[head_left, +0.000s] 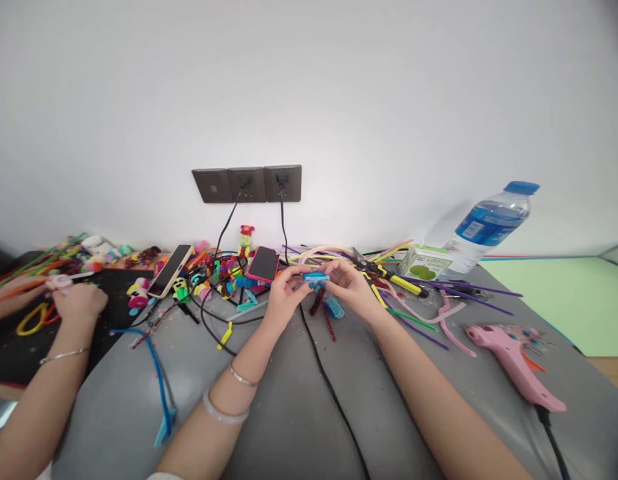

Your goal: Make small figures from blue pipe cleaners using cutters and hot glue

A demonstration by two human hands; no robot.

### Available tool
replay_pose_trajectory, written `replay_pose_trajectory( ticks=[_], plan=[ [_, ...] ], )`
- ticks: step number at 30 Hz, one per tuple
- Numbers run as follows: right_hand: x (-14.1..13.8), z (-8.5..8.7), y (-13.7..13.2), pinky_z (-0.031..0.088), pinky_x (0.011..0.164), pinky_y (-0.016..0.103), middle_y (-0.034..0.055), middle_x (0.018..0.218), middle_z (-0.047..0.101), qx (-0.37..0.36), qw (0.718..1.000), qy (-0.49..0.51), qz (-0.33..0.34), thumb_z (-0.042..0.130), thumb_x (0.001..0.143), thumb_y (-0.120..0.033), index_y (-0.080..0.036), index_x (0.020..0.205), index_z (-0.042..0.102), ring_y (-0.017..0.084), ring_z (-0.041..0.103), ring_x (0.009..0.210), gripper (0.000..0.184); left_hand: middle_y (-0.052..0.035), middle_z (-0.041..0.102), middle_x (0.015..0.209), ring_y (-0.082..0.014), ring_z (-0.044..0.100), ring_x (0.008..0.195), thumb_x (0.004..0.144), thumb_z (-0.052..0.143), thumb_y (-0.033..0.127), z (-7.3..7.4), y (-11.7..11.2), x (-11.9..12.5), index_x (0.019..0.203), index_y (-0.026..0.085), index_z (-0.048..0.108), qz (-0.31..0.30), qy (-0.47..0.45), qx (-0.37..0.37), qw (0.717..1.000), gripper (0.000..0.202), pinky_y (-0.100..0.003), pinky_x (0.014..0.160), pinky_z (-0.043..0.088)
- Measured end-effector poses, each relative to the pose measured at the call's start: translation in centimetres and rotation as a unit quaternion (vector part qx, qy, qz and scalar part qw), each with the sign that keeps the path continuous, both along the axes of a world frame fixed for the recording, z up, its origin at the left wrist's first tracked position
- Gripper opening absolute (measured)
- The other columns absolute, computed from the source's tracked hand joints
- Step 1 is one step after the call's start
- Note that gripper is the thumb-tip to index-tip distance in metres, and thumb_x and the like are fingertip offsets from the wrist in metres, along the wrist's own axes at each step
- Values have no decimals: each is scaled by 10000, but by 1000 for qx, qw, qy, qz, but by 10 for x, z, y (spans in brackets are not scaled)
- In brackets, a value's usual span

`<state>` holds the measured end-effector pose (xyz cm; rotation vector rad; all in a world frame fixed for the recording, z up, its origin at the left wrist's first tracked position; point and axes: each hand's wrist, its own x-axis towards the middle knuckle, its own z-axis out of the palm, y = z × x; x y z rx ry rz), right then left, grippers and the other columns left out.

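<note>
Between my two hands, above the middle of the grey table, is a small bundle of blue pipe cleaner (316,277). My left hand (289,293) pinches its left side, and my right hand (349,288) closes on its right side. Fingers partly cover the bundle, so its exact shape is unclear. Just below it lie a light blue pipe cleaner piece (334,307) and a dark red pipe cleaner (329,323). A longer blue pipe cleaner (160,373) rests bent on the table at the left.
A pink glue gun (516,367) lies at the right with its cord. Yellow-handled pliers (403,283), a green box (427,262) and a water bottle (493,223) stand behind. Phones (263,263) and small figures fill the back. A co-worker's hand (79,298) works at left.
</note>
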<state>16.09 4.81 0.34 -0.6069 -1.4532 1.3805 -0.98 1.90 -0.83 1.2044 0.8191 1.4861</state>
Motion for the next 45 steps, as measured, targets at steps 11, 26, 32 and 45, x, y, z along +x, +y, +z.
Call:
replay_pose_trajectory(
  ticks=[11,26,32,45],
  plan=[
    [0,-1,-1,519,847,352,30,914,602,15,1000,-21,3,760,799,-450,-237,872,576,188,610,881,291,-57,713,904,-175,676,843,671,838,288,1,1,-1,933,178,684,51,9,-18,998,322,-282,734,560],
    [-1,2,-2,559,767,342,25,886,630,-21,999,-40,30,757,796,-491,-221,904,608,163,628,764,327,-66,690,948,-175,661,881,702,825,352,1,1,-1,952,180,671,57,26,1,998,341,-282,760,562],
    [0,-1,1,563,737,328,18,849,646,-54,998,-30,-28,765,776,-514,-221,854,603,158,621,732,343,-107,653,1107,-197,648,910,716,798,487,5,-1,1,1016,182,656,17,14,-1,1000,451,-275,681,570],
    [4,-1,2,563,722,327,1,823,619,-71,996,-16,-46,777,747,-540,-235,857,619,153,623,701,360,12,596,642,-114,539,567,801,658,590,4,1,-2,655,202,492,119,4,-40,992,447,-232,548,450]
  ],
)
